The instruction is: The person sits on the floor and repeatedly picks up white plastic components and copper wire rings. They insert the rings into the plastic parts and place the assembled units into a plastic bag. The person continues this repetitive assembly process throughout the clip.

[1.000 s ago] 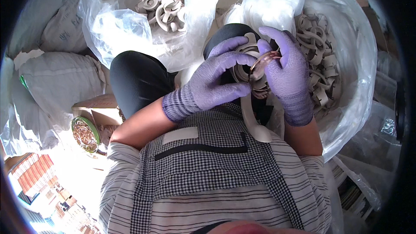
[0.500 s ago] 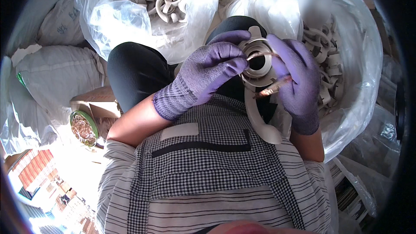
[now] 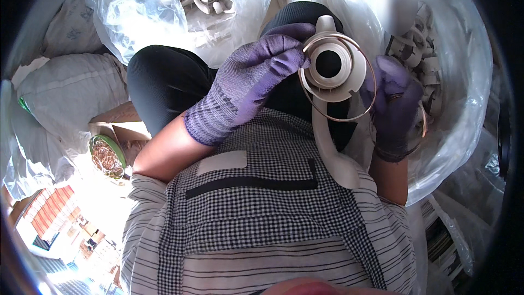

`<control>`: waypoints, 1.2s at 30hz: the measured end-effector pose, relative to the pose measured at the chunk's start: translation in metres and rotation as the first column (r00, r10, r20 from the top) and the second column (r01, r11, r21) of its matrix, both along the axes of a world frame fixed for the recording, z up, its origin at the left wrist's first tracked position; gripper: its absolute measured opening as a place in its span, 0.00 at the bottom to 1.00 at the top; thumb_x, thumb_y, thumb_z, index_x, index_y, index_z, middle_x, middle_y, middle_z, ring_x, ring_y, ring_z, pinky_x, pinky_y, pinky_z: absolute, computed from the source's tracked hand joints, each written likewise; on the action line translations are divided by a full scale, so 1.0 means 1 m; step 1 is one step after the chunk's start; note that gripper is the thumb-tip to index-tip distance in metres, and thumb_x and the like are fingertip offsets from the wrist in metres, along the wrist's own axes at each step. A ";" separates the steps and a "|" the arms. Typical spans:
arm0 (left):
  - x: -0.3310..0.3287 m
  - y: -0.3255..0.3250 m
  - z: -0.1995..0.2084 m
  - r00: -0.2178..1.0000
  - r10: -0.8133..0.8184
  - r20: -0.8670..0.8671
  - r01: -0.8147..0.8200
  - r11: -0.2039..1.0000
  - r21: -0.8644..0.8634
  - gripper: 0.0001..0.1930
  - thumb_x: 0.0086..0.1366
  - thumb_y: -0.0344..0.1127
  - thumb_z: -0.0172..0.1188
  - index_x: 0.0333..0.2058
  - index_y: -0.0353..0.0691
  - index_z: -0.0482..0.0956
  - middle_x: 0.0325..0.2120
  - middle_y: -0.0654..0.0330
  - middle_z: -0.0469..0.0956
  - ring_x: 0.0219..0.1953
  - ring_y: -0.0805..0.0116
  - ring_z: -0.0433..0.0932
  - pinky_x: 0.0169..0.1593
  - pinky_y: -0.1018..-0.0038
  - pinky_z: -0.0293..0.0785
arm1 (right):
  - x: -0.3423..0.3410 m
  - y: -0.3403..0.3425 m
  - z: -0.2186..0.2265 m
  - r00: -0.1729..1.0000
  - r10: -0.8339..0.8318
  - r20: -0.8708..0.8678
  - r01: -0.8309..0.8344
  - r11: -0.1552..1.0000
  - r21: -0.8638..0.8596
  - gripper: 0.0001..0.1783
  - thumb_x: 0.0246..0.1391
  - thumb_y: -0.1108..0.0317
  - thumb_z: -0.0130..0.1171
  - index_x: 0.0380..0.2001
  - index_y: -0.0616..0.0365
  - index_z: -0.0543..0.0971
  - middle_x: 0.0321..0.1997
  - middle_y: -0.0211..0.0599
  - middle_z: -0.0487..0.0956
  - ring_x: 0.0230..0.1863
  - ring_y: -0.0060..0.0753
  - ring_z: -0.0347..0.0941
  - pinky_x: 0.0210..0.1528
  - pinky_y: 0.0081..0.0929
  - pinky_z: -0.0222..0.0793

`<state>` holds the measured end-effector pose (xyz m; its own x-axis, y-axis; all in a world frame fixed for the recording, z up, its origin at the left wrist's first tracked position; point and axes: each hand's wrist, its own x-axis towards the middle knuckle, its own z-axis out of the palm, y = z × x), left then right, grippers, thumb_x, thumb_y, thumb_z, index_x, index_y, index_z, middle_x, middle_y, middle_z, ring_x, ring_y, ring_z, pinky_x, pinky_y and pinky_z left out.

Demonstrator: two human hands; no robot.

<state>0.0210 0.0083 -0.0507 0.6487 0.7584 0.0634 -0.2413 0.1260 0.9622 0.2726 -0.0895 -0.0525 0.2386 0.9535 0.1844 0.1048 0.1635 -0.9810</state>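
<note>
Ring [image 3: 375, 92] is upper right of centre, over the part [image 3: 330, 82], left hand [image 3: 254, 74] pinching it; right hand [image 3: 397, 98] blurry, can't tell its grip. Looks like lining-up, calls for a steady pinch imo

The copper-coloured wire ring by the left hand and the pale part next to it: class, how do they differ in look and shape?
The wire ring is copper-coloured; the pale part is off-white. The wire ring is thin, while the pale part is thick. The wire ring is a plain loop, whereas the pale part has a curved stem. Both show a rounded outline and an opening.
</note>
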 end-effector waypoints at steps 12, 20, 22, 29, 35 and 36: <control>-0.006 -0.002 0.016 0.928 0.138 -0.346 0.034 0.894 0.447 0.14 0.75 0.31 0.51 0.55 0.39 0.77 0.56 0.53 0.76 0.58 0.61 0.77 0.64 0.69 0.72 | 0.002 -0.005 0.021 0.973 0.077 0.218 -0.079 0.997 0.003 0.12 0.58 0.73 0.63 0.45 0.64 0.82 0.37 0.42 0.82 0.34 0.27 0.78 0.33 0.23 0.73; -0.003 0.001 0.012 0.992 -0.028 -0.121 0.029 1.000 0.006 0.13 0.72 0.36 0.57 0.48 0.35 0.80 0.61 0.46 0.71 0.62 0.59 0.73 0.65 0.65 0.67 | -0.010 0.007 0.042 0.849 -0.047 0.526 -0.063 0.980 0.189 0.15 0.50 0.72 0.70 0.44 0.60 0.85 0.44 0.42 0.84 0.39 0.35 0.81 0.43 0.29 0.76; -0.001 0.005 0.015 0.984 -0.067 -0.167 0.083 0.993 0.088 0.14 0.71 0.38 0.59 0.45 0.32 0.81 0.64 0.43 0.68 0.63 0.59 0.71 0.66 0.63 0.65 | -0.011 0.016 0.052 0.785 -0.090 0.612 -0.154 0.930 0.335 0.15 0.50 0.70 0.71 0.43 0.60 0.85 0.46 0.43 0.84 0.38 0.36 0.81 0.41 0.30 0.76; 0.003 0.005 0.034 0.964 0.202 -0.171 -0.089 0.855 0.511 0.20 0.63 0.38 0.67 0.51 0.34 0.79 0.48 0.49 0.80 0.60 0.52 0.74 0.60 0.62 0.72 | 0.000 0.022 0.076 0.666 -0.068 0.743 -0.146 0.965 0.220 0.13 0.55 0.66 0.66 0.42 0.58 0.86 0.43 0.45 0.85 0.33 0.40 0.81 0.35 0.32 0.75; 0.011 0.001 0.046 0.960 0.184 -0.209 0.001 0.750 0.662 0.18 0.61 0.29 0.68 0.49 0.32 0.81 0.38 0.54 0.83 0.39 0.65 0.83 0.45 0.72 0.79 | -0.026 0.023 0.070 0.669 0.033 0.743 -0.065 0.998 0.013 0.13 0.55 0.67 0.69 0.44 0.57 0.85 0.33 0.45 0.84 0.32 0.43 0.82 0.36 0.34 0.76; 0.013 0.002 0.043 0.948 0.242 -0.206 -0.036 0.725 0.687 0.15 0.62 0.30 0.68 0.47 0.32 0.82 0.36 0.55 0.84 0.36 0.65 0.84 0.43 0.73 0.79 | -0.028 0.024 0.067 0.723 0.011 0.691 -0.035 0.999 0.020 0.14 0.54 0.68 0.69 0.44 0.58 0.85 0.34 0.46 0.83 0.32 0.43 0.82 0.36 0.33 0.76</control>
